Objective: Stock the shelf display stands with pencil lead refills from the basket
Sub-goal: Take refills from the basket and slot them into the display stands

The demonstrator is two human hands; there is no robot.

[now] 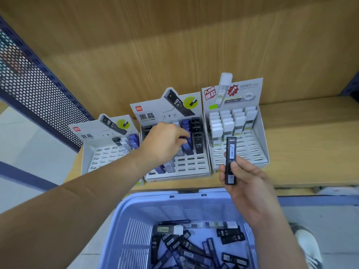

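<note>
Three cardboard display stands sit side by side on the wooden shelf: a left stand [101, 152], a middle stand [192, 166] and a right stand [258, 150] with white-capped refills. My left hand [163, 142] reaches into the middle stand and pinches a dark blue refill [183, 137] above its slots. My right hand [244, 177] holds a black lead refill [230, 160] upright in front of the right stand, barcode label facing me. Below, the lilac plastic basket [174, 208] holds several loose black and blue refills.
A dark perforated metal panel [33, 90] closes the shelf's left side. The wooden shelf board [310, 144] runs on to the right of the stands. A white shoe [308, 245] shows on the floor beside the basket.
</note>
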